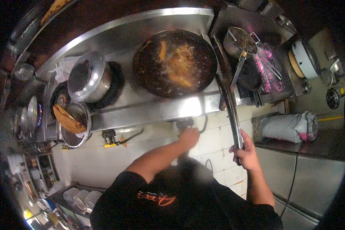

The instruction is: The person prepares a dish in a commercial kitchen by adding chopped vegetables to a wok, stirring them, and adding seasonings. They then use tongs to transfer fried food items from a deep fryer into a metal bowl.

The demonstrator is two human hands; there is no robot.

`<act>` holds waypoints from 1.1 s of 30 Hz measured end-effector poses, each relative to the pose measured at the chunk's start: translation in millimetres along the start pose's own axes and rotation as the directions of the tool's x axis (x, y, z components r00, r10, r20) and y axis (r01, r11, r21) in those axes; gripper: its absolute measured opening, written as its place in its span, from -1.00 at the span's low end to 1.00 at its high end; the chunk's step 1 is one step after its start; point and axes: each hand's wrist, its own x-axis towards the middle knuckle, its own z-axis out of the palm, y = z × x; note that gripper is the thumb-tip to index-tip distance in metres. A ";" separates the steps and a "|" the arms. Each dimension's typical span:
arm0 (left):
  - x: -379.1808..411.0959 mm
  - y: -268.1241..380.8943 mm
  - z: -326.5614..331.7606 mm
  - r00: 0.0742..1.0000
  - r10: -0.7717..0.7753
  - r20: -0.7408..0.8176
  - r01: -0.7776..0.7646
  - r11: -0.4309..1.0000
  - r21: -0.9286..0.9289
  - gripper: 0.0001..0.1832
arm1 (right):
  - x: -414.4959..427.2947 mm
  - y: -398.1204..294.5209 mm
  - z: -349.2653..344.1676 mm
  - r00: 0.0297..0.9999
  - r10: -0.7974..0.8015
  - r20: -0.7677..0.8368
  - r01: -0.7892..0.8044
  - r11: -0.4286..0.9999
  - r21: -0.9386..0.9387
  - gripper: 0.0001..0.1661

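Observation:
A large dark wok (143, 77) full of bubbling oil sits in the steel range. Golden-brown pieces of food (179, 82) fry in it. Below the range's front edge, my left hand (189, 139) is closed at a dark gas valve (185, 123); its fingertips are hidden. My right hand (248, 153) grips the handle end of long metal tongs (234, 120). They point away from me, to the right of the wok, and their far end is hard to make out against the dark metal.
Left of the wok stand a lidded steel pot (99, 86) and a metal bowl (86, 115) with a brown folded item (69, 119) across it. A strainer pot (238, 43) and wire racks (267, 69) lie right. A wrapped grey bundle (284, 126) rests on the right counter (327, 148).

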 end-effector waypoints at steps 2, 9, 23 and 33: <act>21.2 -7.7 36.6 0.999 0.037 -0.038 -0.037 0.999 0.015 -0.82 | -14.2 -36.3 -5.0 0.982 0.123 0.144 -0.135 0.988 0.072 -0.04; 48.3 -21.2 21.9 0.943 0.212 0.257 -0.246 0.964 0.105 -0.80 | 12.3 -110.0 45.8 0.886 0.339 0.317 -0.374 0.926 0.056 -0.28; 39.6 -24.8 61.1 0.967 0.214 -0.142 -0.256 0.778 -0.573 -0.73 | 63.5 -45.9 208.6 0.962 0.266 0.070 -0.265 0.832 0.487 -0.81; -97.8 -21.1 -1.2 0.969 0.076 0.235 -0.037 0.985 -0.167 -0.75 | 133.6 -1.5 208.6 0.972 0.224 -0.075 -0.161 0.861 0.482 -0.57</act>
